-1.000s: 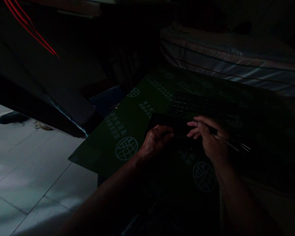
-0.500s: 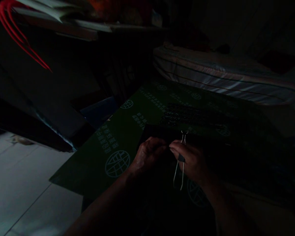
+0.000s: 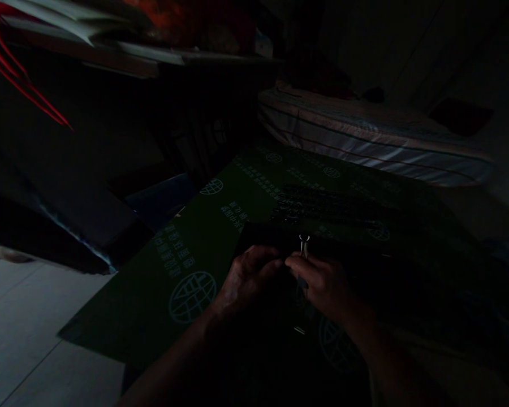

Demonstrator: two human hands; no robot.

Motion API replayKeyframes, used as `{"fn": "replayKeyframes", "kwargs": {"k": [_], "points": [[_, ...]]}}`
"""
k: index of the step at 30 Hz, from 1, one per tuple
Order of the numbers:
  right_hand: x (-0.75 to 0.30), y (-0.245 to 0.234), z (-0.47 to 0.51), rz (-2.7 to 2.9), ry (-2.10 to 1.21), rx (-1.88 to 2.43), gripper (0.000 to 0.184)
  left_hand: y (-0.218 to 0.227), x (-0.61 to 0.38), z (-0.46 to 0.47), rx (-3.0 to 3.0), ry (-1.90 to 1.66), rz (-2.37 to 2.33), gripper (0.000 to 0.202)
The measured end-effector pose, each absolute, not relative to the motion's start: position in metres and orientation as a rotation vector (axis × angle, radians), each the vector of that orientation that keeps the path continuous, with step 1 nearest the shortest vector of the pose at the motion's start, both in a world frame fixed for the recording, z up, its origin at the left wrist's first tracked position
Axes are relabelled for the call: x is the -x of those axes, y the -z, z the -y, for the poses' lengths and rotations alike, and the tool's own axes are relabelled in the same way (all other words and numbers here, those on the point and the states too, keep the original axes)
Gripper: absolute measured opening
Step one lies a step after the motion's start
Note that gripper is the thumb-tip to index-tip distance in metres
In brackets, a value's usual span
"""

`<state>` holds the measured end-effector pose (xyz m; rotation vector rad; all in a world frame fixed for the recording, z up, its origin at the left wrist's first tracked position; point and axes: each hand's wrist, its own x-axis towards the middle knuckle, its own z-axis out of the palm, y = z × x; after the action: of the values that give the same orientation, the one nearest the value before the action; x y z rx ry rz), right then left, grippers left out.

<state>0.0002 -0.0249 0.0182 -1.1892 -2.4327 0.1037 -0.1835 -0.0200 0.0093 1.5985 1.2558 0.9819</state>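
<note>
The light is very dim. My right hand [image 3: 322,282] is closed, with a thin silver two-pronged wire tool [image 3: 304,247] in its grip. The tool's upper tips flare apart; its dark middle sleeve sits partly behind my fingers. My left hand [image 3: 252,274] is closed in a pinch just to the left, its fingertips close to those of my right hand. What the left fingers hold is too dark to make out. Both hands are over a black flat piece [image 3: 254,232], whose outline mostly melts into shadow. Beneath lies a green printed board [image 3: 152,299].
Dark glossy strips [image 3: 314,203] lie in rows on the board beyond my hands. A mattress [image 3: 377,141] stands behind it. At upper left a cluttered shelf [image 3: 139,68] has red cords [image 3: 29,85] hanging down. Pale floor tiles [image 3: 34,305] show at lower left.
The view has shifted, so the board and hands appear lower and farther left. The wire tool has turned in my right hand; its lower prongs show less. Both hands stay closed and close together.
</note>
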Motion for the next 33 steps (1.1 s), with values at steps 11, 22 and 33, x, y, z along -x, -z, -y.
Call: {"fn": "replayKeyframes", "kwargs": {"k": [11, 22, 33], "points": [[-0.063, -0.013, -0.052, 2.233, -0.042, 1.552, 0.016, -0.007, 0.187, 0.017, -1.676, -1.011, -1.264, 0.028], [-0.083, -0.001, -0.074, 2.309, -0.107, 1.671, 0.018, -0.005, 0.187, 0.018, -1.764, -0.993, -1.267, 0.023], [-0.084, 0.008, -0.080, 2.329, -0.039, 1.686, 0.020, -0.005, 0.187, 0.017, -1.783, -1.003, -1.273, 0.023]]}}
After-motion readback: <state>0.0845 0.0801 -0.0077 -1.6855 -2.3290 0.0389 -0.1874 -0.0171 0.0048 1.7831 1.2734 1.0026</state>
